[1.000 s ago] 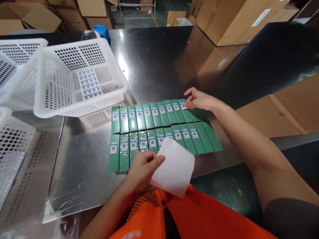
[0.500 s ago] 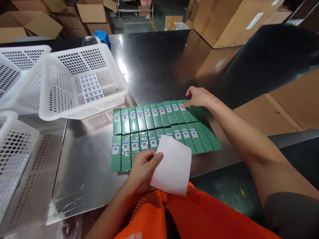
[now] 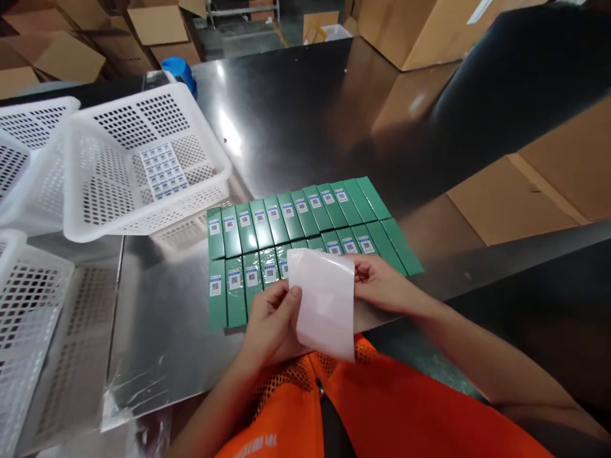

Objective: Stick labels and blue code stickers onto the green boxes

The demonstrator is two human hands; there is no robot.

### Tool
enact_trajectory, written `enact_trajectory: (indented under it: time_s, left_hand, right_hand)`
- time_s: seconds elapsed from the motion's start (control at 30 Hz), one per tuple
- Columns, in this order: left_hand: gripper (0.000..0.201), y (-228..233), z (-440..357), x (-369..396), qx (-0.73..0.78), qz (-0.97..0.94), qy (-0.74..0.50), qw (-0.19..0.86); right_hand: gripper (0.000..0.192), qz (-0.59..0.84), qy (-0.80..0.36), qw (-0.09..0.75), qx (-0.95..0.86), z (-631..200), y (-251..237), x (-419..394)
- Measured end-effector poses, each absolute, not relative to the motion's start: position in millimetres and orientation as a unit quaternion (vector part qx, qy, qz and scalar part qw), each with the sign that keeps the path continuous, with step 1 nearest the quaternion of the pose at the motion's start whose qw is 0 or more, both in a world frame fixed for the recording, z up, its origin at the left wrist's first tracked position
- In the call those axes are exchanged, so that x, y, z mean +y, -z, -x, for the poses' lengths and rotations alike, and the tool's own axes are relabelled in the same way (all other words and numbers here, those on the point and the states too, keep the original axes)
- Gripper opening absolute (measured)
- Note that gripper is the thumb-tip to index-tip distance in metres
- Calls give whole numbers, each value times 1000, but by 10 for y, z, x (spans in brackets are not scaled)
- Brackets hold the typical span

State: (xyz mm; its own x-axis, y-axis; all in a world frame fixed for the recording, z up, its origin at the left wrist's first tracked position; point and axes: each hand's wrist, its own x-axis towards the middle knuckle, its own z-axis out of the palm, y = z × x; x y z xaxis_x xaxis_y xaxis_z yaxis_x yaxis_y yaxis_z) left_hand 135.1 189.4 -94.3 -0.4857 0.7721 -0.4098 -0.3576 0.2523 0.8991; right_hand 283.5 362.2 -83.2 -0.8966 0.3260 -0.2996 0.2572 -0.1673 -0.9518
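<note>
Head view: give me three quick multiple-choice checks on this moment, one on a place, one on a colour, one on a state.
1. Where does the loose label sheet lie?
A. In the white basket
B. On the cardboard box
C. On the floor

2. What colour are the boxes in rows on the steel table?
A. Red
B. Green
C. Yellow

3. How is the white backing sheet held?
A. By no hand
B. By the left hand alone
C. By both hands

Answers:
1 A, the sheet shows on the basket's floor.
2 B, all are dark green.
3 C, the left hand and right hand grip opposite edges.
</note>
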Motion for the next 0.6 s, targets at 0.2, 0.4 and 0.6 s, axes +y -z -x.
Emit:
enact_trajectory:
  time_s: [0.2,0.4,0.6]
  left_hand:
    - [50,891,-1356,1847,590,-144,-610,509]
    - [69,764,-1232,1881,499,-103,-614,603]
    - [42,739,-1271,2027,579,-174,-588,537]
  right_hand:
    - [31,172,-576,123,-790,-2860,695,3635]
    - [44,-1,-404,161,-900,-3027,724,3726]
    - [46,43,-412,181,-892,-3108,662,3746]
